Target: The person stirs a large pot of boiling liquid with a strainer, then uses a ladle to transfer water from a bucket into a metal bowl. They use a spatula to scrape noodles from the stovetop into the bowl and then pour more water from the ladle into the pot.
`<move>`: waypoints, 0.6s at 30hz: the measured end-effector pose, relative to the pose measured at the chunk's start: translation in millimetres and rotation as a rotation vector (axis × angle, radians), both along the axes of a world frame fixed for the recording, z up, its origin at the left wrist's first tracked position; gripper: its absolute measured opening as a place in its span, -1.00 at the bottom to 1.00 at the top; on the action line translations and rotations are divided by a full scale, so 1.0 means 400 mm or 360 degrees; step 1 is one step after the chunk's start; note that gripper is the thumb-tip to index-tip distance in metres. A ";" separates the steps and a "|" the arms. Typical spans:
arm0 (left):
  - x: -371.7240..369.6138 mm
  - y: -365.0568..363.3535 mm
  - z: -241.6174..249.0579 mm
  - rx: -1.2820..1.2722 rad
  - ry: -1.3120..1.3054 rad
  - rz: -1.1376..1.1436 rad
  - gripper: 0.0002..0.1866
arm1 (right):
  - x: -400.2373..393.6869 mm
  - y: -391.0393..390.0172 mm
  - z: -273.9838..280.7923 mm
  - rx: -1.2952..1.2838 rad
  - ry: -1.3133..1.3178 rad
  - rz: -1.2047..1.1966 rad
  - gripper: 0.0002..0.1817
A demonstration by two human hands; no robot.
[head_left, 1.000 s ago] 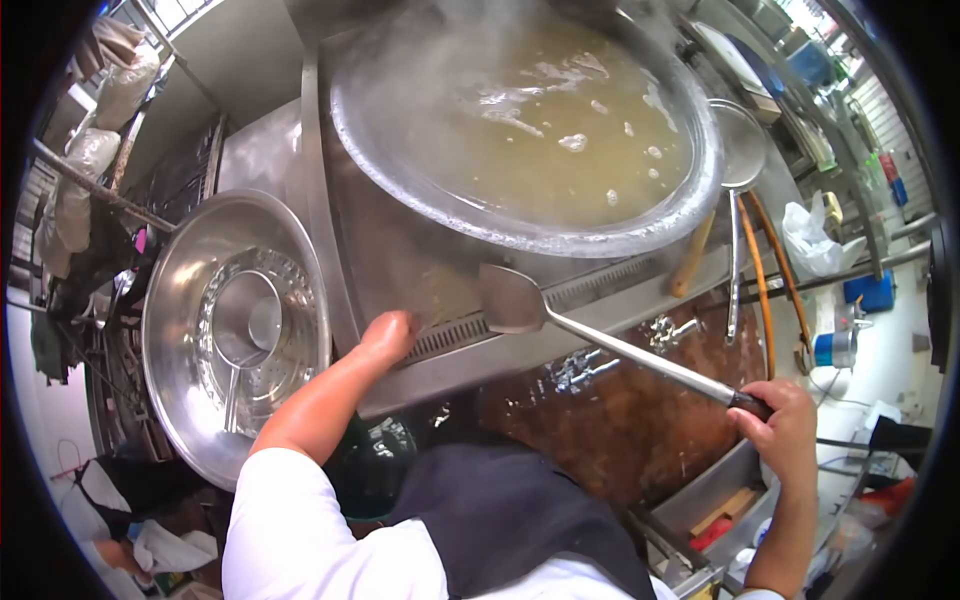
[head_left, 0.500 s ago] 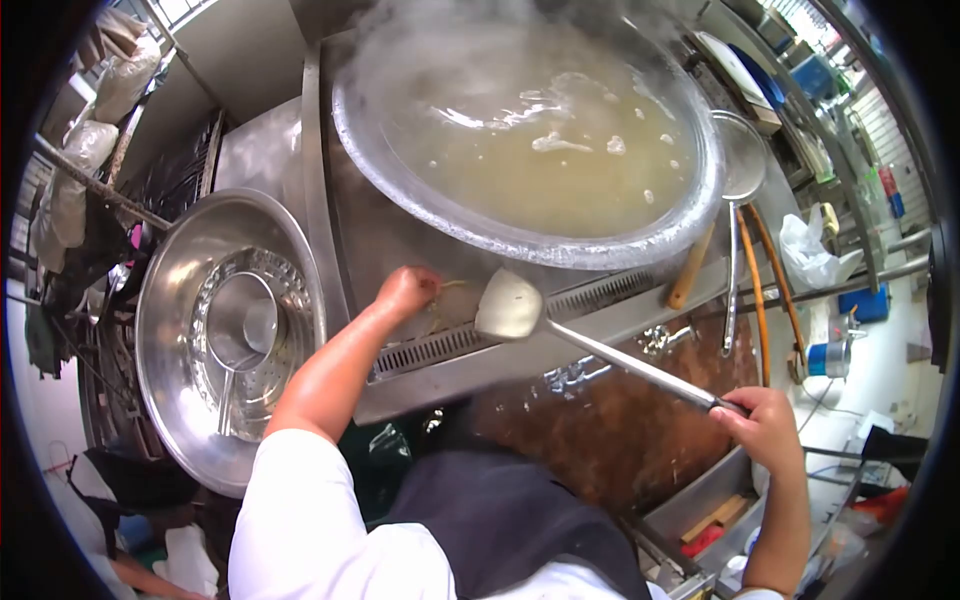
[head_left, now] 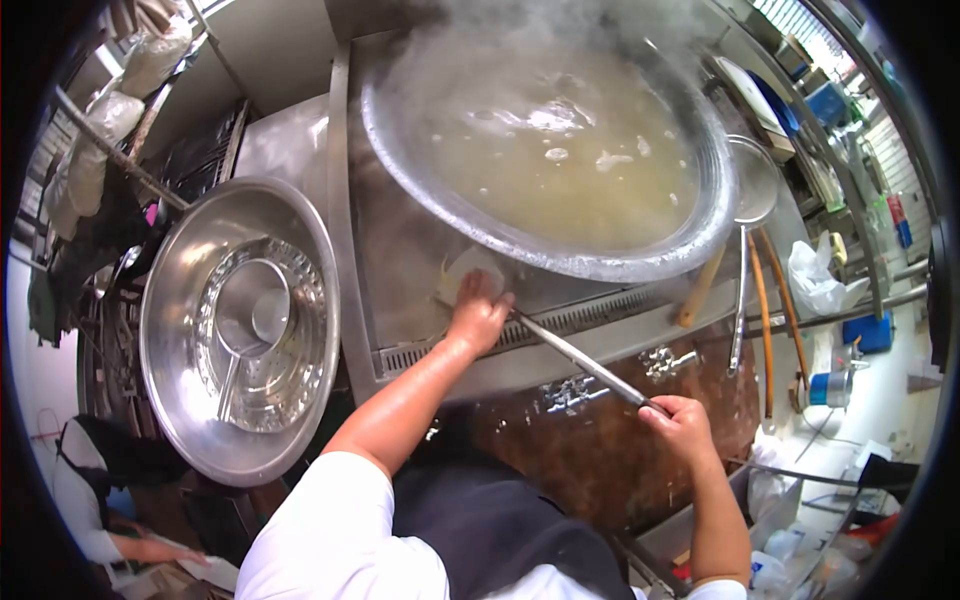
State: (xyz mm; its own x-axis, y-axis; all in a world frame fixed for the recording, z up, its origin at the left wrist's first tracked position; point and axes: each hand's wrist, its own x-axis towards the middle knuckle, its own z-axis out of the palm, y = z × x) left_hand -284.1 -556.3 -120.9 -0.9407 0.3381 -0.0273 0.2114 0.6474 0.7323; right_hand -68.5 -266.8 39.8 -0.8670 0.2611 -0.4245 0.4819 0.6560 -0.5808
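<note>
My right hand (head_left: 677, 425) is closed around the dark grip end of a long-handled wok spatula (head_left: 588, 366). Its metal shaft slants up and left, towards the stove edge. The pale, wide blade lies above the steel stove top, largely covered by my left hand (head_left: 480, 315). The fingers of that hand are curled together over the blade, and a thin light strand shows beside them; what they pinch is hidden. Just beyond the blade stands a huge metal pot (head_left: 560, 262) of steaming, cloudy yellowish liquid with foam patches.
Left of the stove sits a wide steel basin (head_left: 165, 370) with a handled metal vessel (head_left: 250, 310) inside. A strainer (head_left: 752, 180) and wooden-handled tools lie right of the pot. At lower left, another person's arm (head_left: 150, 550) shows. Steam blurs the pot's far side.
My left hand has moved right, from beside the spatula blade to over it. My right hand has shifted left with the handle, and the blade has moved slightly up and left.
</note>
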 end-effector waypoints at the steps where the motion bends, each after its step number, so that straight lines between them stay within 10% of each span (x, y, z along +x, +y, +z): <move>1: 0.026 -0.012 0.030 0.0087 0.0020 0.0051 -0.34 | 0.024 0.000 -0.020 -0.0134 0.0061 -0.0059 -0.72; 13: 0.496 -0.379 0.223 0.0449 0.0390 0.0403 -0.40 | 0.209 -0.088 0.091 -0.0534 0.0262 -0.0110 -0.76; 16: 0.302 -0.418 0.312 0.2075 -0.0857 0.1121 -0.18 | 0.239 -0.110 0.121 -0.0566 0.0194 -0.0096 -0.77; 18: 0.176 -0.466 0.324 0.2703 -0.1335 0.0546 -0.11 | 0.261 -0.144 0.143 -0.0640 0.0169 -0.0172 -0.78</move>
State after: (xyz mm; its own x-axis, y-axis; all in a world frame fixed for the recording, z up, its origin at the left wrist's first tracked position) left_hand -213.8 -742.7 8.8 -0.8861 0.3245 -0.3309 -0.4393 -0.8156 0.3767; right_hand 35.9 -324.6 97.0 -0.8881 0.1849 -0.4209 0.4593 0.3161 -0.8302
